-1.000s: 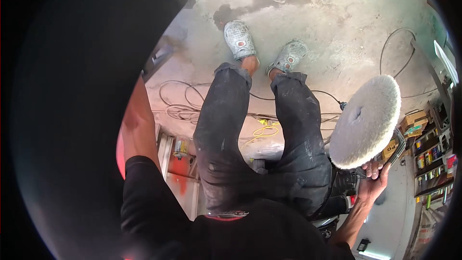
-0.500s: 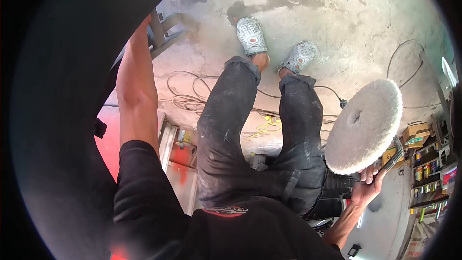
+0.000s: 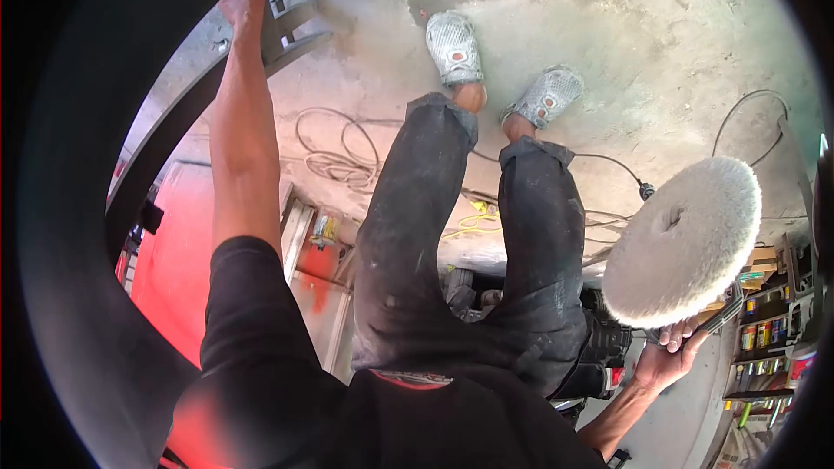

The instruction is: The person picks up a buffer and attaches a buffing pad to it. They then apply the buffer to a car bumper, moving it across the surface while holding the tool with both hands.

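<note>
floor [image 3: 625,43] was stained concrete, cords [image 3: 347,176] strewn across | shelf [image 3: 757,395] had cans [image 3: 764,334] lined up | right hand [image 3: 667,358] gripped the fluffy-pad polisher [image 3: 682,247] | left hand [image 3: 247,2] stretched out, couldn't tell its grip

A black T-shirt [image 3: 486,421] tops dusty dark trousers [image 3: 417,208] and pale perforated clogs [image 3: 453,39].

Left arm [image 3: 246,139] almost straight, reaching well ahead of the torso [image 3: 434,421] on its left side; left hand [image 3: 248,4] at the far end, fingers partly cut off by a dark edge, grip unclear. Right forearm [image 3: 615,421] angles out and forward, right of torso. Right hand [image 3: 667,360] just beyond the wrist, fingers curled in a grip. Legs [image 3: 413,217] apart, ahead of torso.
</note>
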A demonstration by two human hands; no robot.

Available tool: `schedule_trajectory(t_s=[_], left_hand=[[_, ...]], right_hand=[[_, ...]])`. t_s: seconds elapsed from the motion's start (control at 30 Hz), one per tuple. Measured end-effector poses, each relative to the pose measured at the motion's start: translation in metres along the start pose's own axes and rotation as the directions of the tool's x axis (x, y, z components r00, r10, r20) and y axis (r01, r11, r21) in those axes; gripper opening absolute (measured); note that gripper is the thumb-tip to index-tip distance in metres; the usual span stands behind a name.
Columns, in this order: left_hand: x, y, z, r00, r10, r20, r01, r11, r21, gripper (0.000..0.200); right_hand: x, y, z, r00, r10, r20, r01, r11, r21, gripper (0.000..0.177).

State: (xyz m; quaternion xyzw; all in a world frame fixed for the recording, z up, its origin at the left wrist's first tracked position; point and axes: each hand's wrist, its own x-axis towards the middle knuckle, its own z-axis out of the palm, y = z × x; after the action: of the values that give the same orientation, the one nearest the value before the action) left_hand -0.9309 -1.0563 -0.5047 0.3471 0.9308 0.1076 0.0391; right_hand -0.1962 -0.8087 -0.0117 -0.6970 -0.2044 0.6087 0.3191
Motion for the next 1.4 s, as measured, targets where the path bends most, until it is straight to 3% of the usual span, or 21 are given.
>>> schedule_trajectory(t_s=[0.1, 0.17, 0.27, 0.4, 0.43, 0.47, 0.5, 0.53, 0.6, 0.63, 0.7, 0.73, 0.77, 0.8, 0.87, 0.97, 1.2, 1.23, 1.33, 1.4], left_hand=[[0.012, 0.013, -0.007, 0.994, -0.105, 0.008, 0.106, 0.994, -0.024, 0.078], [-0.009, 0.029, -0.029, 0.985, -0.156, 0.072, 0.159, 0.986, -0.048, 0.068], [-0.033, 0.033, -0.052, 0.978, -0.147, 0.148, 0.159, 0.985, -0.069, 0.057], [-0.025, 0.036, -0.030, 0.999, -0.042, -0.021, 0.038, 0.987, -0.156, 0.059], [-0.024, 0.070, -0.042, 0.964, -0.216, 0.158, 0.247, 0.945, -0.213, 0.055], [-0.023, 0.106, -0.054, 0.867, -0.377, 0.326, 0.453, 0.868, -0.202, 0.052], [-0.026, 0.071, -0.041, 0.886, -0.253, 0.389, 0.253, 0.966, 0.054, 0.050], [-0.030, 0.029, -0.036, 0.862, -0.151, 0.483, 0.003, 0.956, 0.292, 0.048], [-0.026, 0.006, -0.035, 0.839, -0.016, 0.543, -0.319, 0.795, 0.516, 0.046], [-0.026, 0.013, -0.035, 0.865, 0.039, 0.500, -0.360, 0.744, 0.564, 0.047], [-0.045, 0.016, -0.054, 0.885, -0.010, 0.465, -0.210, 0.884, 0.418, 0.051], [-0.037, 0.021, -0.060, 0.886, -0.102, 0.452, 0.016, 0.982, 0.189, 0.053], [-0.030, 0.029, -0.063, 0.861, -0.212, 0.463, 0.230, 0.973, 0.018, 0.054], [-0.021, 0.039, -0.068, 0.824, -0.320, 0.467, 0.431, 0.890, -0.150, 0.056], [-0.017, 0.069, -0.081, 0.653, -0.540, 0.531, 0.741, 0.602, -0.298, 0.057], [-0.014, 0.083, -0.079, 0.600, -0.666, 0.444, 0.797, 0.545, -0.261, 0.052], [-0.012, 0.097, -0.081, 0.591, -0.734, 0.334, 0.801, 0.483, -0.354, 0.048], [-0.007, 0.086, -0.079, 0.620, -0.702, 0.350, 0.784, 0.568, -0.250, 0.054], [0.028, 0.072, -0.061, 0.583, -0.743, 0.330, 0.803, 0.589, -0.093, 0.067], [0.056, 0.101, -0.061, 0.581, -0.750, 0.317, 0.814, 0.546, -0.201, 0.074]], right_hand=[[0.004, 0.005, 0.011, 0.997, 0.038, 0.062, -0.039, 0.999, 0.009, 0.026], [0.006, 0.004, 0.011, 0.997, 0.050, 0.066, -0.047, 0.998, -0.043, 0.030], [0.005, 0.002, -0.015, 0.995, 0.085, 0.061, -0.086, 0.996, 0.027, 0.029], [-0.002, 0.001, -0.020, 0.997, 0.057, 0.050, -0.056, 0.998, -0.028, 0.028], [-0.003, 0.003, -0.023, 0.997, 0.058, 0.045, -0.058, 0.998, -0.013, 0.027], [-0.004, 0.002, -0.025, 0.999, 0.040, 0.018, -0.040, 0.999, -0.019, 0.027], [-0.004, 0.003, -0.021, 0.999, 0.043, -0.005, -0.043, 0.998, -0.034, 0.027], [-0.005, 0.002, -0.016, 0.998, 0.057, -0.023, -0.058, 0.997, -0.051, 0.027], [-0.002, 0.006, -0.014, 0.998, 0.056, -0.012, -0.057, 0.997, -0.059, 0.027], [-0.001, 0.007, -0.015, 0.998, 0.055, -0.006, -0.055, 0.996, -0.074, 0.027], [-0.004, -0.004, -0.011, 0.996, 0.084, -0.020, -0.085, 0.992, -0.098, 0.029], [-0.002, -0.006, -0.013, 0.995, 0.102, -0.005, -0.102, 0.991, -0.092, 0.029], [-0.002, -0.006, -0.016, 0.994, 0.110, 0.007, -0.109, 0.991, -0.080, 0.029], [-0.002, -0.007, -0.017, 0.993, 0.115, 0.017, -0.113, 0.991, -0.068, 0.029], [-0.002, -0.006, -0.014, 0.993, 0.119, 0.029, -0.117, 0.991, -0.061, 0.029], [-0.001, -0.006, -0.011, 0.994, 0.109, 0.016, -0.108, 0.992, -0.062, 0.030], [-0.001, -0.004, -0.012, 0.996, 0.087, 0.015, -0.086, 0.994, -0.071, 0.032], [-0.003, -0.004, -0.011, 0.996, 0.090, 0.003, -0.090, 0.994, -0.057, 0.033], [-0.003, -0.005, -0.006, 0.997, 0.083, 0.004, -0.083, 0.994, -0.076, 0.033], [-0.001, -0.005, 0.000, 0.998, 0.070, 0.008, -0.069, 0.994, -0.082, 0.033]])
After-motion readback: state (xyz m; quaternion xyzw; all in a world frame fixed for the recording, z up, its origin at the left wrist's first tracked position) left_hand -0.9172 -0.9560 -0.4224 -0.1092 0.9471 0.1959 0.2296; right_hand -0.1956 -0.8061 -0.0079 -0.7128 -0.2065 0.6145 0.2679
